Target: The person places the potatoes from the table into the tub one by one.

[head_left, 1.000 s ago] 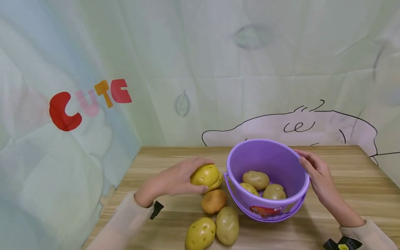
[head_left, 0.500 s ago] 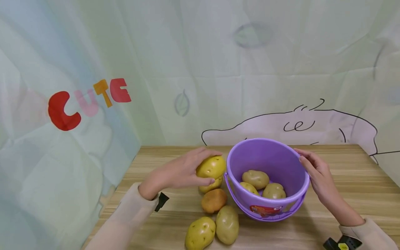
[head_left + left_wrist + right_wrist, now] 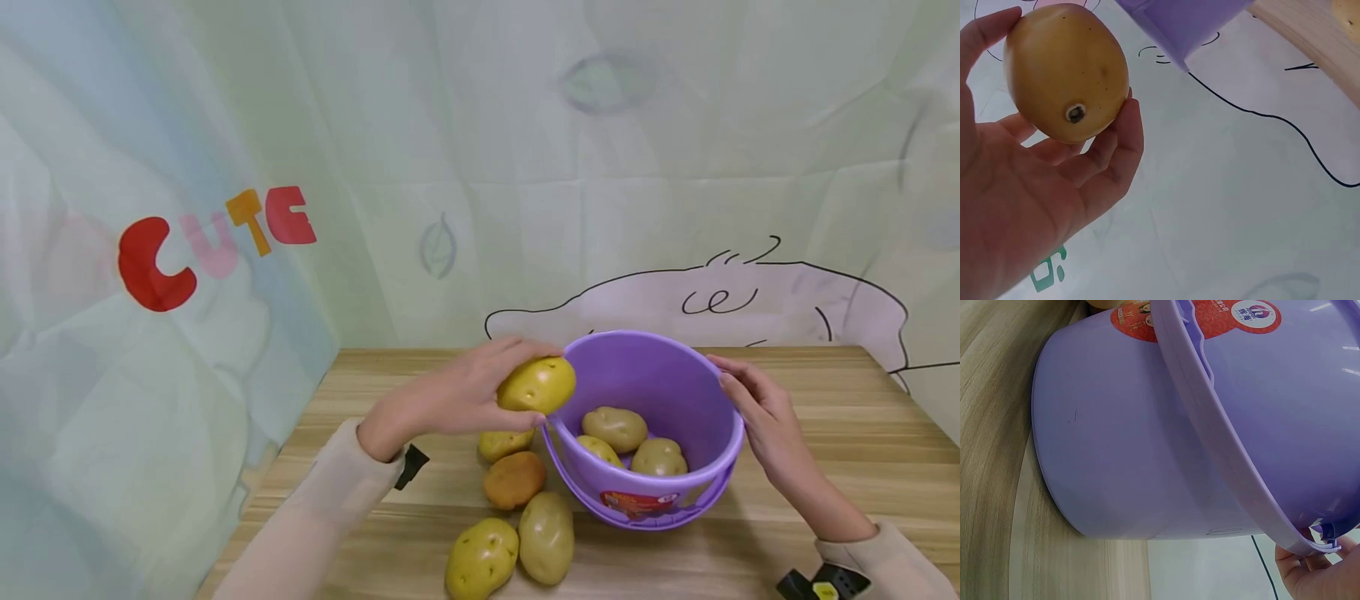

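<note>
My left hand [image 3: 457,390] grips a yellow potato [image 3: 537,386] between thumb and fingers, at the left rim of a purple bucket [image 3: 637,500]. In the left wrist view the fingers curl round the potato [image 3: 1066,72], close to the bucket [image 3: 1179,25]. My right hand [image 3: 772,425] holds the bucket's right rim, and in the right wrist view its fingertips [image 3: 1291,562] are at the rim beside the handle joint. Inside the bucket lie two tan potatoes [image 3: 615,429] [image 3: 658,457] and a yellow one [image 3: 599,451].
Left of the bucket on the wooden table [image 3: 360,533] are an orange-brown potato [image 3: 514,480], a tan potato [image 3: 546,538], a yellow potato [image 3: 482,558] and another yellow one [image 3: 506,443] partly under my left hand. A printed cloth [image 3: 450,167] hangs behind.
My left hand has lifted the yellow potato and carried it up and right to the bucket's rim, uncovering more of the potato beneath. The right hand and bucket have stayed in place.
</note>
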A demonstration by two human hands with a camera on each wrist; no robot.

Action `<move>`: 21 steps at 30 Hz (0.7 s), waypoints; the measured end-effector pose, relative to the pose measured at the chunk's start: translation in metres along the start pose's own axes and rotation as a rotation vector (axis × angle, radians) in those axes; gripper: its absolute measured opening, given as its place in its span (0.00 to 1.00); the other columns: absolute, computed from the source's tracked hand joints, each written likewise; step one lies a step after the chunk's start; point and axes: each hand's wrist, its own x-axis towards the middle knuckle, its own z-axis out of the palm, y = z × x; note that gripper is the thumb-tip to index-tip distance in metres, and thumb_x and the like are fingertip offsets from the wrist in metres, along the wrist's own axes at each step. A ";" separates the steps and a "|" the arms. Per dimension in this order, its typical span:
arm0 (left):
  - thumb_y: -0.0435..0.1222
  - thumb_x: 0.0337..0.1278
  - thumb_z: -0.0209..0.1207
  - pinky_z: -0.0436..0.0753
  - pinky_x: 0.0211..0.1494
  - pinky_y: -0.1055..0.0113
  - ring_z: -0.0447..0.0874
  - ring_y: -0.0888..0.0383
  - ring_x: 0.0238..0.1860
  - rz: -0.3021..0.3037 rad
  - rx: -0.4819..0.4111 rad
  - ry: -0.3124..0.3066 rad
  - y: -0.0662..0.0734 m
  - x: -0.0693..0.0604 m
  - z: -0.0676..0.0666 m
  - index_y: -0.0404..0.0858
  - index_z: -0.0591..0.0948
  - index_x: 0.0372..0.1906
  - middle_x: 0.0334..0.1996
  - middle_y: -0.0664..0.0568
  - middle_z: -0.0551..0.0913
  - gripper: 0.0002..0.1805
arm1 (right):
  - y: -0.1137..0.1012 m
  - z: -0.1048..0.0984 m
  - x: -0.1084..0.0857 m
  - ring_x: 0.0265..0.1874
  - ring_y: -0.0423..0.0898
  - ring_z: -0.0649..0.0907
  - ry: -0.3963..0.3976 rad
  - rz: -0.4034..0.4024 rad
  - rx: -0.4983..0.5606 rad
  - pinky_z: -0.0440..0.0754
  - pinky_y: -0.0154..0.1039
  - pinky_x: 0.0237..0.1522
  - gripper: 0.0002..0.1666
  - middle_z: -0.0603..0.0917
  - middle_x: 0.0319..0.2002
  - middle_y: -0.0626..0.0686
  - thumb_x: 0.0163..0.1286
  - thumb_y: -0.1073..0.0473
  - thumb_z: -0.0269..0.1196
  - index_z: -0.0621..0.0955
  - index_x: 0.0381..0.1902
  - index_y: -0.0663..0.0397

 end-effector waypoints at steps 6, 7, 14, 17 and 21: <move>0.50 0.62 0.64 0.76 0.52 0.67 0.71 0.63 0.55 0.007 0.023 -0.025 0.006 0.013 -0.001 0.44 0.67 0.73 0.63 0.54 0.71 0.37 | 0.000 0.000 0.000 0.45 0.34 0.81 -0.001 0.001 -0.012 0.80 0.25 0.42 0.22 0.82 0.49 0.37 0.81 0.61 0.49 0.73 0.63 0.73; 0.51 0.62 0.64 0.76 0.51 0.67 0.71 0.63 0.55 0.006 0.024 -0.029 0.007 0.015 -0.001 0.45 0.67 0.73 0.63 0.54 0.71 0.38 | -0.001 0.000 0.001 0.45 0.34 0.81 0.001 0.002 -0.013 0.80 0.25 0.42 0.22 0.82 0.49 0.37 0.81 0.61 0.49 0.73 0.63 0.73; 0.52 0.61 0.64 0.75 0.52 0.67 0.71 0.62 0.54 0.040 0.038 -0.051 0.011 0.028 0.004 0.45 0.66 0.73 0.61 0.53 0.73 0.38 | 0.000 0.000 0.001 0.45 0.34 0.81 0.001 0.008 0.047 0.79 0.24 0.43 0.21 0.82 0.49 0.38 0.80 0.62 0.50 0.74 0.62 0.71; 0.52 0.61 0.64 0.75 0.53 0.67 0.72 0.61 0.54 0.054 0.056 -0.071 0.013 0.034 0.007 0.45 0.66 0.74 0.60 0.52 0.73 0.39 | 0.000 0.000 0.000 0.45 0.34 0.81 -0.003 0.009 0.059 0.79 0.24 0.43 0.21 0.83 0.49 0.39 0.80 0.63 0.50 0.73 0.62 0.72; 0.53 0.63 0.63 0.76 0.51 0.68 0.72 0.60 0.53 0.062 0.073 -0.097 0.015 0.040 0.011 0.45 0.65 0.74 0.59 0.51 0.74 0.39 | 0.000 0.000 0.000 0.45 0.34 0.81 0.000 0.009 0.021 0.79 0.25 0.43 0.21 0.82 0.48 0.37 0.80 0.62 0.49 0.73 0.63 0.72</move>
